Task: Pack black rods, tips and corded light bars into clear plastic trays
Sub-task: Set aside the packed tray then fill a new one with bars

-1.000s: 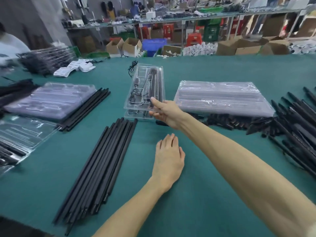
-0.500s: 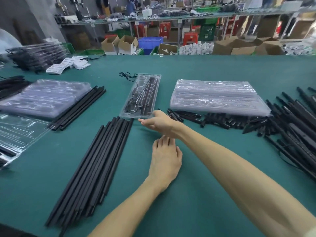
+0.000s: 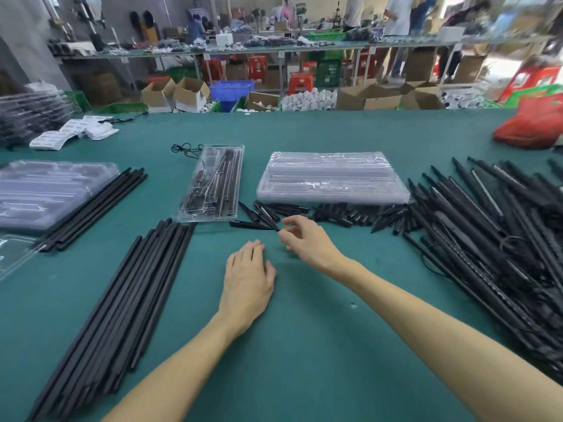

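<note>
In the upper middle of the frame a clear packed tray (image 3: pixel 213 184) lies flat on the green table (image 3: pixel 304 360). It holds several black rods side by side and some corded parts, and a loose black cord (image 3: pixel 185 149) trails out past its far end. To its right lies a stack of empty clear trays (image 3: pixel 332 178), and another stack (image 3: pixel 45 190) lies at the left edge.

A heap of black tips (image 3: pixel 335 213) lies just below the right stack. The right hand (image 3: pixel 307 242) hovers at its left end with loosely curled fingers. One tip's end (image 3: pixel 249 225) meets the thumb and forefinger, but I cannot tell whether they pinch it. The left hand (image 3: pixel 246 278) rests flat and spread on the table.

A bundle of black rods (image 3: pixel 122 306) runs along the lower left, and corded light bars (image 3: pixel 502 239) pile up at the right, cut off by the frame. The far benches are blurred.
</note>
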Demonstrator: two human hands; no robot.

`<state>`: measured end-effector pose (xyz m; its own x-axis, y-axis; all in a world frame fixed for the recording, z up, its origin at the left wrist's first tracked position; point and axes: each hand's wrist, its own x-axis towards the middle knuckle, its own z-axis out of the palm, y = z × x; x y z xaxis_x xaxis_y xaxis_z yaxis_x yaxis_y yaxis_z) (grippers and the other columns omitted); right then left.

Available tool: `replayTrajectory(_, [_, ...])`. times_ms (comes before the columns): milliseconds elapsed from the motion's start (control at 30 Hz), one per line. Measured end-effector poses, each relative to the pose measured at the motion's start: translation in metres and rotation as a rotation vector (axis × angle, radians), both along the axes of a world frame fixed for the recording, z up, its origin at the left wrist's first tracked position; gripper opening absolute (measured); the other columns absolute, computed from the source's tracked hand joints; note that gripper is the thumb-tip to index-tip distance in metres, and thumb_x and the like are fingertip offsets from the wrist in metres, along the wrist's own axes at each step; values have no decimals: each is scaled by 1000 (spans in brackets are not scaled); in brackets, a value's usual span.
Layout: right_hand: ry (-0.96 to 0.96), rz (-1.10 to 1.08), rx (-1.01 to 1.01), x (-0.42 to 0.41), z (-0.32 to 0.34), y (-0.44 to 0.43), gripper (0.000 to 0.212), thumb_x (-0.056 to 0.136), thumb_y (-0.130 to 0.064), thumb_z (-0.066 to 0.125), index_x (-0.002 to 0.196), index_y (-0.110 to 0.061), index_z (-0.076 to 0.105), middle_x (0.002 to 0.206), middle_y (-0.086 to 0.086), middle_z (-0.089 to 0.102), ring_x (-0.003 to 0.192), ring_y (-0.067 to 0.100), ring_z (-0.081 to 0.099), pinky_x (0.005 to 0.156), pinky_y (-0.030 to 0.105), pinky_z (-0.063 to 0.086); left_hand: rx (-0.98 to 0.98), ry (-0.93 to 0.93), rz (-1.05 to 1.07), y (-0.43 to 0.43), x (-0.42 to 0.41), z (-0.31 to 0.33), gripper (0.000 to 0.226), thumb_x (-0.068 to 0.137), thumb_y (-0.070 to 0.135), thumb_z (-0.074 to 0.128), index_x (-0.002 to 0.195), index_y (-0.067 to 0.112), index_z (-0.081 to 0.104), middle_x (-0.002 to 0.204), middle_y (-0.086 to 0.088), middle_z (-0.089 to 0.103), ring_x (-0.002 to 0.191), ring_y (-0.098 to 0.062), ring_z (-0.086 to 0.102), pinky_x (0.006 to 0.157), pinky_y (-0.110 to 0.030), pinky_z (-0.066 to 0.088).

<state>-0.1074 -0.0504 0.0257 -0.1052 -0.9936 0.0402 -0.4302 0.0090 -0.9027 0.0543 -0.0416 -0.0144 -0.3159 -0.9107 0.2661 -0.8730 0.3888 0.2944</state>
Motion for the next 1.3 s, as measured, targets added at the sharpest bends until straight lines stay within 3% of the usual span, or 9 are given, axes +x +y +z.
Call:
replayTrajectory(233, [-207, -404, -108, -59, -42, 68, 14, 102, -19, 53, 94, -16, 64, 75, -1, 70, 59, 7, 60, 57, 20, 52, 33, -46, 32, -3, -11, 4, 42, 103, 21, 42, 141, 6, 48, 149, -8, 46, 138, -23, 39, 116, -34, 26])
replayTrajectory(333, [-143, -369, -85, -55, -37, 64, 15, 101, -27, 54, 92, -18, 63, 76, -2, 71, 65, 9, 63, 63, 25, 54, 71, 67, -2, -5, -42, 14, 35, 102, 17, 44, 133, 3, 52, 137, -11, 51, 125, -27, 46, 108, -36, 33])
replayTrajectory(467, [-219, -378, -101, -57, -40, 66, 13, 101, -24, 57, 93, -16, 62, 79, 4, 72, 60, 6, 62, 61, 23, 55, 48, 4, -132, -1, -83, 6, 47, 106, 31, 38, 147, 9, 42, 155, -7, 38, 144, -22, 31, 120, -36, 19])
replayTrajectory(567, [-238, -325, -71, -63, -37, 59, 8, 98, -25, 61, 93, -19, 63, 83, 2, 72, 71, 10, 66, 59, 20, 52, 16, -21, -130, -6, -84, -3, 48, 105, 35, 37, 148, 14, 43, 156, -2, 39, 145, -18, 30, 121, -33, 17])
replayTrajectory(667, [20, -308, -193, -87, -11, 26, 9, 95, -23, 67, 97, -15, 67, 88, -1, 69, 79, 12, 62, 71, 14, 46, -40, -30, -133, -9, -84, -5, 47, 103, 35, 43, 144, 13, 48, 150, -2, 46, 140, -20, 37, 119, -33, 22])
replayTrajectory(767, [345, -261, -265, -118, 24, -17, 15, 93, -25, 69, 100, -12, 67, 95, 0, 62, 89, 16, 56, 79, 27, 43, -32, 4, -136, -8, -84, -6, 46, 102, 36, 43, 143, 15, 49, 148, 1, 47, 140, -17, 36, 121, -32, 21])
replayTrajectory(933, [740, -196, -148, -144, 49, -69, 28, 90, -29, 74, 110, -10, 69, 114, 10, 63, 114, 29, 52, 95, 43, 45, -20, 32, -124, -8, -83, -7, 47, 103, 40, 40, 144, 20, 47, 151, 6, 43, 141, -11, 30, 122, -27, 15])
replayTrajectory(1200, [778, -53, -17, -148, 39, -86, 15, 86, -23, 79, 90, -10, 71, 82, -2, 64, 85, 23, 62, 72, 33, 47, -2, 31, -126, -8, -82, -6, 45, 103, 39, 40, 144, 20, 46, 152, 6, 42, 143, -11, 29, 122, -29, 16])
replayTrajectory(1300, [742, -45, 15, -150, 43, -89, 11, 86, -17, 79, 89, -9, 72, 76, -4, 63, 82, 22, 64, 72, 32, 48, 1, 31, -126, -8, -81, -6, 46, 103, 38, 40, 144, 19, 46, 152, 6, 41, 143, -11, 29, 122, -30, 16])
